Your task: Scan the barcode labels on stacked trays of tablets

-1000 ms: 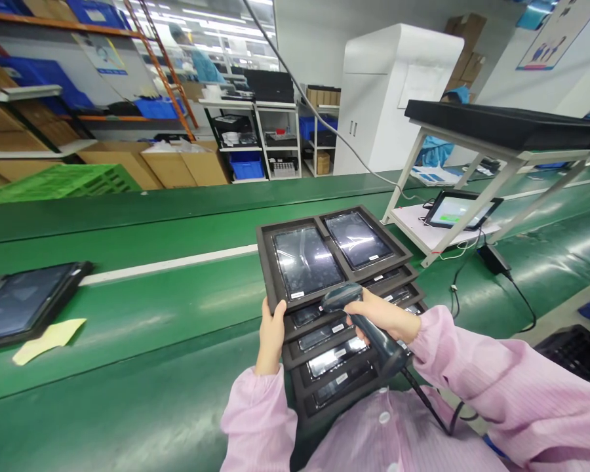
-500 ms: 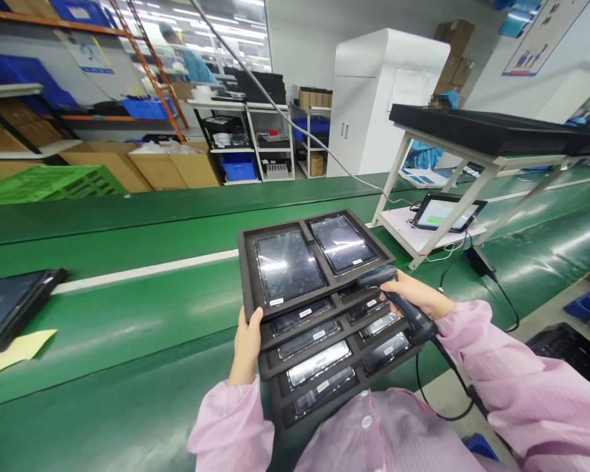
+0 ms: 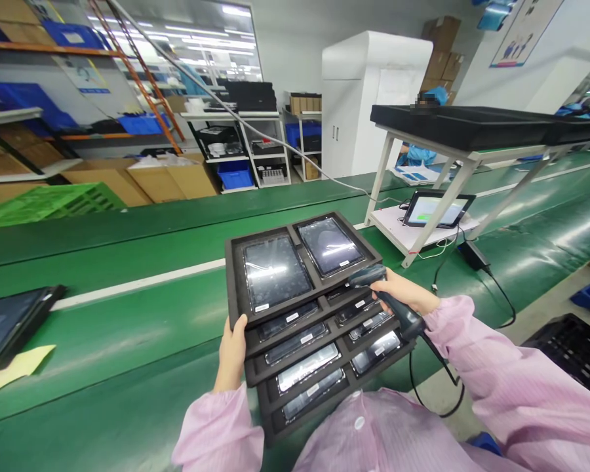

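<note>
A stack of dark foam trays (image 3: pixel 232 278) leans toward me in steps, so the lower trays show only their near strips. Two tablet screens in clear film fill the top tray: a left screen (image 3: pixel 277 278) and a right screen (image 3: pixel 330 248), each with a small white label at its near edge. My left hand (image 3: pixel 232 351) is closed on the near left corner of the top tray, thumb on the rim. In my right hand (image 3: pixel 407 293) is a black corded barcode scanner (image 3: pixel 407 317), its head over the near right edge of the top tray.
Green conveyor belt (image 3: pixel 142 321) runs beneath the trays. To the left lie another tray with a screen (image 3: pixel 14 321) and a yellow paper (image 3: pixel 17 370). On the right, a white stand (image 3: pixel 398 229) holds a lit tablet (image 3: pixel 437 210); cables hang nearby. A co-worker in blue sits behind it.
The whole view has shifted slightly, with trays and hands appearing a little further left. My hands and the scanner keep about the same place against the trays.
</note>
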`<state>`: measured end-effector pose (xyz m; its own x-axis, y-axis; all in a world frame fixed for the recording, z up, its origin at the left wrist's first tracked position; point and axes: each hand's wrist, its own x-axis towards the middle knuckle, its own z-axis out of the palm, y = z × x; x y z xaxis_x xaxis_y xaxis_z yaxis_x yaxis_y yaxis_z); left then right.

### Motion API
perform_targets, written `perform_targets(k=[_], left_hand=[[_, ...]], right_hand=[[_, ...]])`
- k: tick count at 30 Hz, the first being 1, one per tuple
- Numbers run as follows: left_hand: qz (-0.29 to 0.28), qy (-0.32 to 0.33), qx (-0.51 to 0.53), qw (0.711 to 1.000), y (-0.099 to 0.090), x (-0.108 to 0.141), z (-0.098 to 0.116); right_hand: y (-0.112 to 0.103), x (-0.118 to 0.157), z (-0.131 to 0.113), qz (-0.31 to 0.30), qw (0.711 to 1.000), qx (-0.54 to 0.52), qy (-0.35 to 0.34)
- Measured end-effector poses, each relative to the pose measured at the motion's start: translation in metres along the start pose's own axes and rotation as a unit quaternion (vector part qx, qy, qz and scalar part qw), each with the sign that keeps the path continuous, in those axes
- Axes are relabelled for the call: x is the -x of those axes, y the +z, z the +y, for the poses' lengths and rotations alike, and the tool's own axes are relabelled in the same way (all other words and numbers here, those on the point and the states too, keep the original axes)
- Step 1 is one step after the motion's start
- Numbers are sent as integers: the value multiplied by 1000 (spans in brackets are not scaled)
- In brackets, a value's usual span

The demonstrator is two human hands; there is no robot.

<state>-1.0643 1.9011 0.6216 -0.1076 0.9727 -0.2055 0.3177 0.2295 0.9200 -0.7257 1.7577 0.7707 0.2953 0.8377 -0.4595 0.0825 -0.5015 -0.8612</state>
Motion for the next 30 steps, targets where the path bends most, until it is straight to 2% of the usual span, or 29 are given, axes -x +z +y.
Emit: perform_targets(k=[3, 6, 12, 24, 27, 30], left_hand=[[3, -16, -5, 1000, 0, 1, 2], [6, -14, -9, 1000, -1, 3, 5], [13, -12, -32, 999, -1, 3, 7], [10, 5, -40, 999, 0, 3, 9], [10, 7, -38, 999, -1, 4, 10], [5, 13, -37, 999, -2, 5, 12]], right_hand=[[-4, 4, 4, -24, 999, 26, -4], [-10, 8, 18, -47, 997, 58, 22], [-22, 12, 47, -34, 998, 40, 41], [-13, 24, 54, -5, 999, 22, 35], [-1, 30, 53, 0, 999, 4, 36], [33, 37, 48, -23, 999, -24, 16]])
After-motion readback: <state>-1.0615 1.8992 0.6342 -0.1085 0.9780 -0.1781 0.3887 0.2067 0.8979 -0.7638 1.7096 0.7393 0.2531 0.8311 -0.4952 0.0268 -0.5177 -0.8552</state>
